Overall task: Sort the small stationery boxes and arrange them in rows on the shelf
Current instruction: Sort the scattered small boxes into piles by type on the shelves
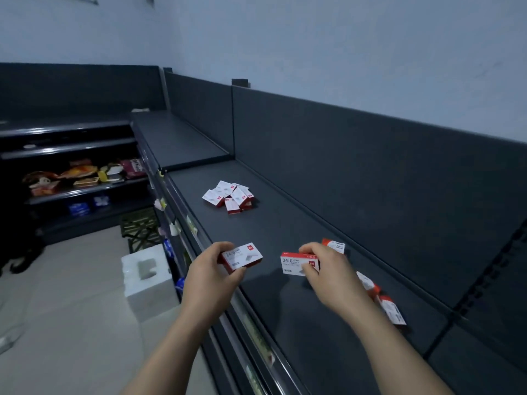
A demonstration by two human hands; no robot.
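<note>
Now left fingers [217, 250] pinch one box [243, 256]; right fingers [310, 250] grip another box [293, 264] near it.

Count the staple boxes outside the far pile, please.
5. One staple box in the left hand; a second box in the right hand; three lie on the shelf past the right arm: farthest box, middle box, nearest box. The arm may hide more.

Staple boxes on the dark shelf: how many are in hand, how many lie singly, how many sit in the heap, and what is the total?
Held staple boxes: 2, one in the left hand, one in the right hand.
Single boxes by the right arm: 3.
Heap: about 8, overlapping, so not exact.
Total: about 13.
</note>
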